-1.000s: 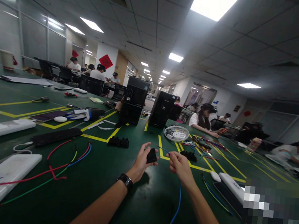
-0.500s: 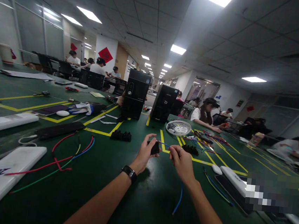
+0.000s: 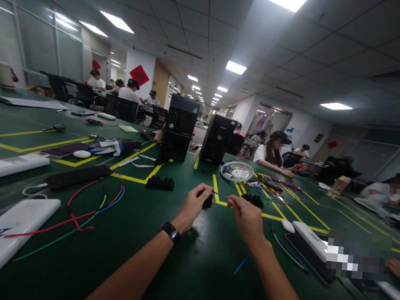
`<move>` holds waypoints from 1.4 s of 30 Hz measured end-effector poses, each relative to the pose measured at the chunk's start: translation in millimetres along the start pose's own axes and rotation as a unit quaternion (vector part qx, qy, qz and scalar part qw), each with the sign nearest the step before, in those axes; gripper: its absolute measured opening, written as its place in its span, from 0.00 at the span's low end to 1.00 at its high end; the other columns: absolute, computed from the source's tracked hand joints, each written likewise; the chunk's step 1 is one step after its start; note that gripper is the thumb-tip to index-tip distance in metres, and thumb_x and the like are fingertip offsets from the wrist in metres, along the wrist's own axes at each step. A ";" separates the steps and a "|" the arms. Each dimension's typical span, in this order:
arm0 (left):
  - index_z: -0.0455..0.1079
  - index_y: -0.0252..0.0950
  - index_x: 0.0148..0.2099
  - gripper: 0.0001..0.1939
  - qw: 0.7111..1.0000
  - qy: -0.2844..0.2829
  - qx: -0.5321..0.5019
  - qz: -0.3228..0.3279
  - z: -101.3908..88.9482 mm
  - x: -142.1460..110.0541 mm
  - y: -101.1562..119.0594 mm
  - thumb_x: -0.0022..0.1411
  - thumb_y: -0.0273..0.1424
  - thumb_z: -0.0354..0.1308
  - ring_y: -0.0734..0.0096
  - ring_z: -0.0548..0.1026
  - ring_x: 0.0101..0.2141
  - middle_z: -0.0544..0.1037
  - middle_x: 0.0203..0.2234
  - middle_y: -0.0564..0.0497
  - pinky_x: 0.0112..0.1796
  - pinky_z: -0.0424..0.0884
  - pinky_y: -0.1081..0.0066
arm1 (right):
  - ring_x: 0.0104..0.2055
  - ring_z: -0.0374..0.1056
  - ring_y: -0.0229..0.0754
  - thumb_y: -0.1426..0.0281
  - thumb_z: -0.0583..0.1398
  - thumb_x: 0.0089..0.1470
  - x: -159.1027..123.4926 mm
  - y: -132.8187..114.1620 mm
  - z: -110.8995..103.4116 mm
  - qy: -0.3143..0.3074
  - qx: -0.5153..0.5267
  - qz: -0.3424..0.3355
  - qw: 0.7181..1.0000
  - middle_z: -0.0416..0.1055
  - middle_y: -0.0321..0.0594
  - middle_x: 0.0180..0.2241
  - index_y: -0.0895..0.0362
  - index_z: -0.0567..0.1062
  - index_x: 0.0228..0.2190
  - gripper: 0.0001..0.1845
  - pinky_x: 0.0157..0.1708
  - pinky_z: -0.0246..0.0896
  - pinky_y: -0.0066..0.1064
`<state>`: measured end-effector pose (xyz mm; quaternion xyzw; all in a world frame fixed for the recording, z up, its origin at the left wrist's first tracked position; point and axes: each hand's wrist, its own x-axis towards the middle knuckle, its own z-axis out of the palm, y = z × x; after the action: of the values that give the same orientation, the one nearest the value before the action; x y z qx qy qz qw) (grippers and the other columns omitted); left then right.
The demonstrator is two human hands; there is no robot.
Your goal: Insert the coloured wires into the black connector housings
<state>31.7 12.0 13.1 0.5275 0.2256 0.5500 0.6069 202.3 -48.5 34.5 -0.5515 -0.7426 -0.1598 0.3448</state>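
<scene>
My left hand is closed round a small black block, which its fingers largely cover; what kind of part it is does not show. Between finger and thumb my right hand pinches a blue wire. That wire runs across to the left hand at the black block, and whether its tip sits inside the block is hidden. Its other end hangs below the right wrist. Black ridged blocks lie beyond the hands, one to the left and one to the right.
Two black computer towers, left and right, stand ahead. A white round grille lies near loose wires. Red, green and blue wires and white numbered devices are at left. A dark tablet-like slab lies right. Co-workers sit beyond.
My left fingers have closed further over the black block, so less of it shows. The wire's hanging end has shifted slightly, and the view has moved a little.
</scene>
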 end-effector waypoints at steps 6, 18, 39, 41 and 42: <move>0.69 0.36 0.39 0.17 1.000 -0.006 -0.016 0.004 -0.8 -0.1 -0.1 0.57 0.45 0.55 0.69 0.76 0.30 0.72 0.35 0.48 0.24 0.68 0.77 | 0.26 0.68 0.40 0.64 0.51 0.60 14.5 -3.6 -11.4 -0.041 0.100 0.042 0.993 0.75 0.40 0.27 0.55 0.75 0.36 0.14 0.30 0.59 0.30; 0.68 0.35 0.38 0.17 0.999 0.024 0.017 0.027 -4.7 5.9 -5.7 0.57 0.44 0.56 0.70 0.75 0.28 0.73 0.32 0.48 0.22 0.66 0.77 | 0.35 0.70 0.44 0.65 0.53 0.59 25.1 -5.8 -15.2 -0.079 0.038 -0.041 0.995 0.75 0.43 0.33 0.54 0.75 0.37 0.12 0.37 0.59 0.33; 0.72 0.34 0.33 0.14 0.998 -0.050 -0.031 0.018 2.9 -6.0 -0.3 0.56 0.41 0.57 0.71 0.71 0.33 0.71 0.44 0.46 0.27 0.69 0.75 | 0.27 0.68 0.40 0.64 0.48 0.63 -9.9 -22.6 5.0 -0.101 0.036 -0.008 0.994 0.74 0.42 0.26 0.54 0.75 0.39 0.17 0.29 0.52 0.27; 0.71 0.34 0.33 0.14 0.996 -0.056 -0.068 -0.015 4.4 -7.7 -1.4 0.55 0.41 0.59 0.74 0.71 0.30 0.70 0.45 0.46 0.25 0.69 0.75 | 0.28 0.69 0.40 0.65 0.48 0.62 -11.2 -21.7 5.0 -0.091 0.023 -0.024 0.995 0.75 0.43 0.27 0.54 0.75 0.41 0.17 0.28 0.51 0.27; 0.71 0.34 0.33 0.14 0.995 -0.060 -0.080 -0.027 5.2 -8.3 -2.0 0.54 0.41 0.59 0.75 0.71 0.29 0.70 0.45 0.47 0.25 0.69 0.75 | 0.28 0.69 0.39 0.65 0.48 0.62 -11.6 -21.7 5.0 -0.087 0.024 -0.031 0.995 0.75 0.43 0.28 0.54 0.75 0.41 0.17 0.28 0.50 0.26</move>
<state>34.6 2.8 10.5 0.5026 0.1581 0.5175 0.6742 182.2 -61.1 26.0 -0.5320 -0.7900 -0.1038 0.2865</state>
